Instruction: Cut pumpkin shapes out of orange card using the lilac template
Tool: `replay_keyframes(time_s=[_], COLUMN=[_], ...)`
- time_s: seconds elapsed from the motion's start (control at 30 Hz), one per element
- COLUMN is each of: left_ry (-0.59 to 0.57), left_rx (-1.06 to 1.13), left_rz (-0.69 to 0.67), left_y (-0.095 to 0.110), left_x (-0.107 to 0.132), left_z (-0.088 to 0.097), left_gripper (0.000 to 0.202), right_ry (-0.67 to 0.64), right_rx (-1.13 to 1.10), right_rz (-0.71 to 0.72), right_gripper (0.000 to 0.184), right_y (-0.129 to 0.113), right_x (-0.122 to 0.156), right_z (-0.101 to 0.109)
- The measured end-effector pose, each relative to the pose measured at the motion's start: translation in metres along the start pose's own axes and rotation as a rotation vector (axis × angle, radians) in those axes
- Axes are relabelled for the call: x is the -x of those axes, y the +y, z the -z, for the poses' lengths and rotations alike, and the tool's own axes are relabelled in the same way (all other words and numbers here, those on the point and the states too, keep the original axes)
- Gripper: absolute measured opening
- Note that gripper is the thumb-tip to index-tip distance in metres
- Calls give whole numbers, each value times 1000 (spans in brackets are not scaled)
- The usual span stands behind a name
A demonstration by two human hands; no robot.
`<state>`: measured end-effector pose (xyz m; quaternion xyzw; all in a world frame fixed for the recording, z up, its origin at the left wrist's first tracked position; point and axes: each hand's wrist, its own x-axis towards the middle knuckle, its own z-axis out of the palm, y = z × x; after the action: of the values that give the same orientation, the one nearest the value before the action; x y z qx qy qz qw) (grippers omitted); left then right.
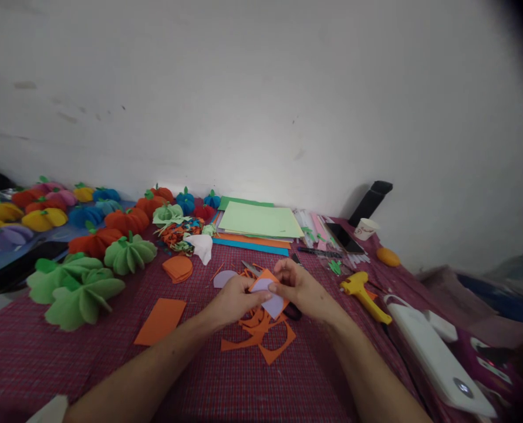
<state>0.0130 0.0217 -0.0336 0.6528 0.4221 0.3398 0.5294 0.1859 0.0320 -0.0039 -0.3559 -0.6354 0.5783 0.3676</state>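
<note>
Between my two hands is an orange paper piece (pixel 267 275) with a lilac paper template (pixel 272 304) lying over it. My left hand (pixel 235 301) pinches the left edge, thumb on top. From the right, my right hand (pixel 303 289) grips the same papers between thumb and fingers. Beneath them lie curled orange paper scraps (pixel 276 346). Scissors (pixel 251 268) rest behind the hands, partly hidden. Another lilac paper piece (pixel 224 278) sits just left of them. Farther left are a stack of rounded orange cutouts (pixel 177 268) and an orange paper rectangle (pixel 161 321).
Several colourful paper pumpkins (pixel 127 221) fill the left side. Coloured paper sheets (pixel 259 220) are stacked by the wall. At right are a yellow glue gun (pixel 367 296), a phone (pixel 344 238), a paper cup (pixel 367 229) and a white power bank (pixel 437 352).
</note>
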Motion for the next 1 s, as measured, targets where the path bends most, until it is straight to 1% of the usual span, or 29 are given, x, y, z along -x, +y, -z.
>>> replay_keyframes(time_s=[0.1, 0.2, 0.3, 0.4, 0.47, 0.6, 0.7, 0.77, 0.83, 0.9, 1.0], left_ry=[58, 171, 260, 301, 315, 316, 296, 265, 226, 182, 110], left_rx=[11, 62, 134, 140, 123, 85, 71, 101, 189, 331, 501], left_rz=[19, 24, 15, 4, -2, -2, 7, 15, 47, 83, 97], left_y=[2, 3, 1, -1, -1, 3, 9, 14, 19, 22, 22], left_x=[-1, -2, -3, -4, -4, -2, 0, 2, 4, 5, 5], left_z=[0, 0, 1, 2, 2, 1, 0, 1, 3, 6, 11], left_gripper=[36, 38, 39, 40, 39, 38, 34, 30, 30, 33, 36], right_ry=[19, 79, 108, 95, 82, 77, 84, 81, 68, 56, 41], right_rx=[30, 1, -55, -98, -150, -212, -233, -238, -231, -213, -205], right_rz=[-6, -33, -96, -151, -148, -134, -146, -153, -157, -154, -141], right_gripper=[33, 39, 40, 41, 41, 40, 42, 44, 43, 42, 41], right_y=[1, 1, 1, 3, 4, 2, -2, -4, -3, -1, 3], right_x=[-1, 0, 1, 1, 1, -1, 0, 0, 1, 1, 1], right_z=[0, -1, -4, -8, -11, -14, -14, -14, -13, -12, -12])
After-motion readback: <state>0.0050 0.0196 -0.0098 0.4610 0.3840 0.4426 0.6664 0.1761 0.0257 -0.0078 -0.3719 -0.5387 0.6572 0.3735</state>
